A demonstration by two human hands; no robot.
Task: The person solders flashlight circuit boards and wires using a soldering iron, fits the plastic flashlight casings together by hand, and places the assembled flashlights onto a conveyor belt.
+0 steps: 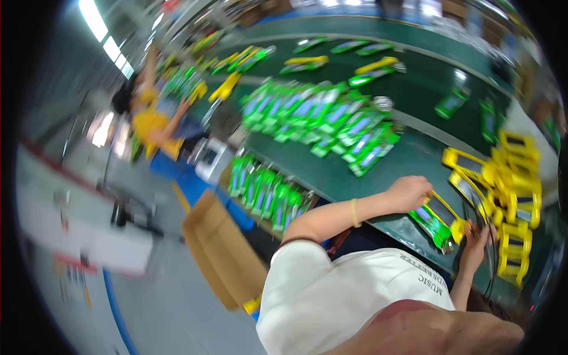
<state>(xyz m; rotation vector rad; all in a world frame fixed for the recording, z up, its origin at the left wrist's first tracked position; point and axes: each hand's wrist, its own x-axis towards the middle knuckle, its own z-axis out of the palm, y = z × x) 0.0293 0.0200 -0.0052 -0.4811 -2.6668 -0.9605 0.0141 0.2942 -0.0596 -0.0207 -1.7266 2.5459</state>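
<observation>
Now, left hand (pixel 409 193): closed on a green pack (pixel 432 225) at the near edge of the green table (pixel 414 157).
Right hand (pixel 475 245): fingers curled on a yellow pack (pixel 460 227), touching the green one.
Beside: yellow pile (pixel 516 195).

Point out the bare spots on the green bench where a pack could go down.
Bare green bench lies between the heap of green packs and the yellow frames, and again beyond the heap. It is crowded around the hands, where the left hand and right hand work a green pack.
</observation>
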